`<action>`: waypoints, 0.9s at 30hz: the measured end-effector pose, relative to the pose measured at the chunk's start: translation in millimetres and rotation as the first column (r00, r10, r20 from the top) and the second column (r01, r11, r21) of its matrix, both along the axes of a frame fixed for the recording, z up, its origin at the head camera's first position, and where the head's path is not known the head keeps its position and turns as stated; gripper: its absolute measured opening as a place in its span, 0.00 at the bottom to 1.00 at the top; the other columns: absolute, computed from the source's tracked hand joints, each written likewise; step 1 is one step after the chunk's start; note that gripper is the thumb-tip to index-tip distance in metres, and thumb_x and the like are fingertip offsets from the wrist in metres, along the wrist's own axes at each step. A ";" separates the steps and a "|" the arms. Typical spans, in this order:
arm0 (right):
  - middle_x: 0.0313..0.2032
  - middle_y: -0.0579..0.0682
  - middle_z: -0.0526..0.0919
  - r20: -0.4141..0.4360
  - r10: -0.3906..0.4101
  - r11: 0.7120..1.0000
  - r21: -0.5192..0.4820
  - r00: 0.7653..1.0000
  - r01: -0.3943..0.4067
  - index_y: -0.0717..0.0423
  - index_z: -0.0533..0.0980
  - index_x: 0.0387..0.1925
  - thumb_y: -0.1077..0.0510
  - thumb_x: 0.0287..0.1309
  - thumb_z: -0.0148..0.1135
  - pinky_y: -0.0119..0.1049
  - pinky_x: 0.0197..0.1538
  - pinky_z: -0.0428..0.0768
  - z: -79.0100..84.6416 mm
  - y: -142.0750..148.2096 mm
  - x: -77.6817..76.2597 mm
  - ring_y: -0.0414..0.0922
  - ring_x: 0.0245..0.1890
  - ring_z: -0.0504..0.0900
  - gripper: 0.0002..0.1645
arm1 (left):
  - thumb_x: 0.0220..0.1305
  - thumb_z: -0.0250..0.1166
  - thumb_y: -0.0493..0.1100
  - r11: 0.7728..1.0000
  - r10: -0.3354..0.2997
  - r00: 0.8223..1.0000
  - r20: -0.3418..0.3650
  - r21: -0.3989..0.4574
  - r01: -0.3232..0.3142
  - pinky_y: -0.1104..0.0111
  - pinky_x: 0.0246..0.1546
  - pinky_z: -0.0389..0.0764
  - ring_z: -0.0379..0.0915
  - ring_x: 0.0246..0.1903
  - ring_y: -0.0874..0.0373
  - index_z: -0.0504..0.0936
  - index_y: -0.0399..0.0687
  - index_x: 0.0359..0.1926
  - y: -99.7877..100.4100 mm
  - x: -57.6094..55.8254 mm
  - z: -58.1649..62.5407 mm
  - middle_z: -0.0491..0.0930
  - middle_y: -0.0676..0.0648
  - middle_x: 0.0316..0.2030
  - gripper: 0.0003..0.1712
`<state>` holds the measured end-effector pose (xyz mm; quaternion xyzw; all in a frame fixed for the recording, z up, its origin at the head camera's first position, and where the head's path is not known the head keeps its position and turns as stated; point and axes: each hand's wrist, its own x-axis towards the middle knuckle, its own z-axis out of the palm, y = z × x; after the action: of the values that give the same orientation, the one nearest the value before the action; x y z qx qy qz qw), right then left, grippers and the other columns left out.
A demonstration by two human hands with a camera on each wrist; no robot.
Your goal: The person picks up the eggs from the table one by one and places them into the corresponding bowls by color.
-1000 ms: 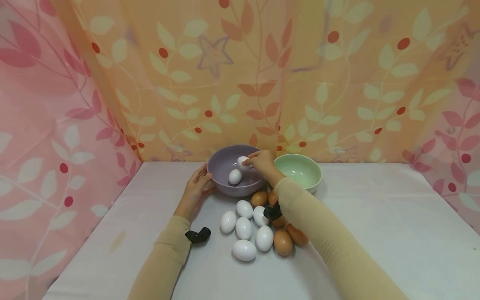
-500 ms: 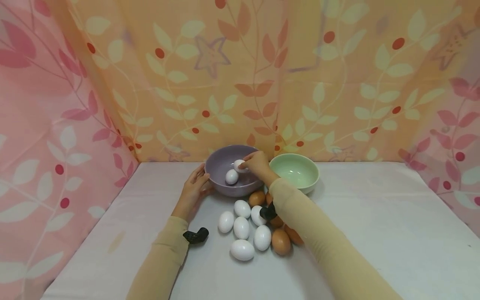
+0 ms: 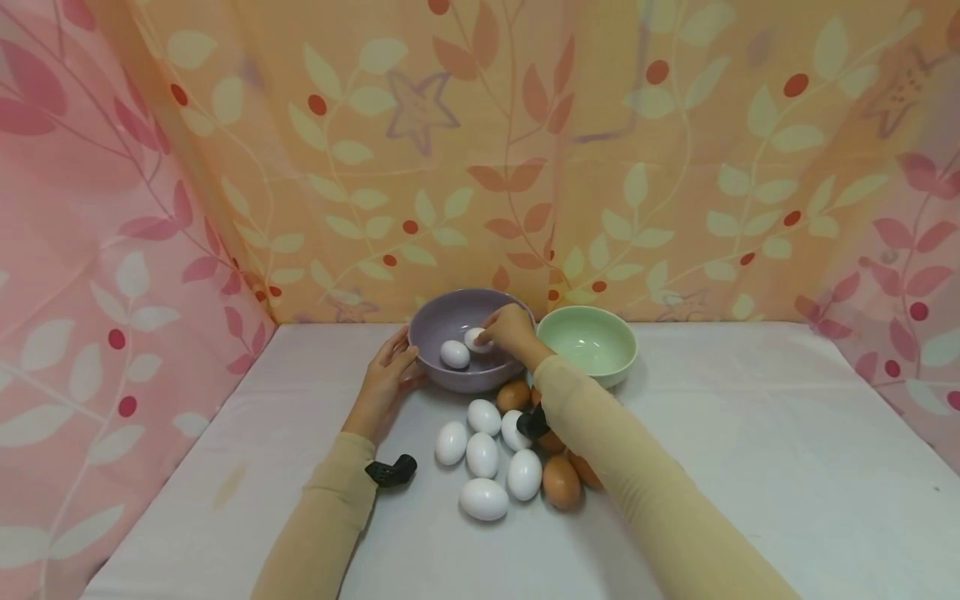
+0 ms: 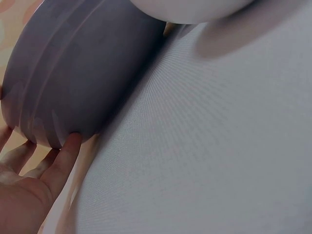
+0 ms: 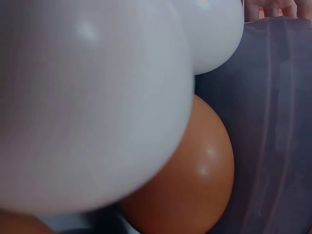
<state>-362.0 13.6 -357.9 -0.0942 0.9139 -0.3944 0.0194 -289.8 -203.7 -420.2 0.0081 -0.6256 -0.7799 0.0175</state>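
My right hand (image 3: 513, 331) reaches over the purple bowl (image 3: 472, 382), pinching a white egg (image 3: 475, 339) low inside it. A second white egg (image 3: 454, 355) lies in the bowl, to the left of the held one. My left hand (image 3: 384, 379) rests on the bowl's left side. In the left wrist view its extended fingers (image 4: 66, 158) touch the purple bowl's outer wall (image 4: 92, 73). The right wrist view is filled by a white egg (image 5: 97, 97), a brown egg (image 5: 195, 170) and the bowl's wall (image 5: 273, 122); the right hand is out of that view.
A pale green bowl (image 3: 600, 367) stands right of the purple one. In front of the bowls lie several white eggs (image 3: 482, 455) and several brown eggs (image 3: 562, 482), some partly hidden by the right forearm. A patterned curtain (image 3: 337, 167) hangs behind the white-covered table (image 3: 750, 433).
My right hand has lowered the white egg and moved it slightly left inside the purple bowl. The other egg there has shifted left and tipped over. My left hand has stayed on the bowl.
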 end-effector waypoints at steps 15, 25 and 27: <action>0.44 0.55 0.89 0.055 0.025 0.999 0.026 0.998 -0.026 0.62 0.86 0.42 0.62 0.45 0.78 0.37 0.54 0.80 -1.6 -3.1 -0.6 0.50 0.49 0.82 0.19 | 0.75 0.55 0.40 1.000 0.008 1.000 0.012 -0.020 -0.007 0.46 0.66 0.70 0.59 0.72 0.51 0.55 0.52 0.77 0.1 -0.3 -0.2 0.54 0.48 0.78 0.34; 0.44 0.55 0.89 0.055 0.034 0.998 0.050 0.998 -0.037 0.62 0.86 0.42 0.62 0.44 0.78 0.38 0.55 0.80 -1.4 -3.4 0.9 0.50 0.48 0.82 0.19 | 0.75 0.54 0.40 0.999 0.011 1.000 0.013 -0.031 -0.011 0.46 0.66 0.69 0.58 0.72 0.50 0.54 0.52 0.78 0.0 -0.7 -0.3 0.53 0.48 0.78 0.34; 0.43 0.55 0.89 0.054 0.036 0.998 0.052 0.998 -0.039 0.62 0.86 0.42 0.62 0.44 0.78 0.38 0.55 0.80 -1.4 -3.6 1.0 0.50 0.49 0.82 0.19 | 0.75 0.54 0.41 0.999 0.010 1.000 0.015 -0.034 -0.009 0.46 0.66 0.69 0.59 0.72 0.50 0.54 0.52 0.78 -0.2 -0.6 -0.1 0.53 0.48 0.78 0.34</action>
<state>-361.0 10.0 -359.3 -0.1005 0.9212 -0.3720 0.0537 -290.4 -203.9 -420.3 0.0167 -0.6388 -0.7690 0.0166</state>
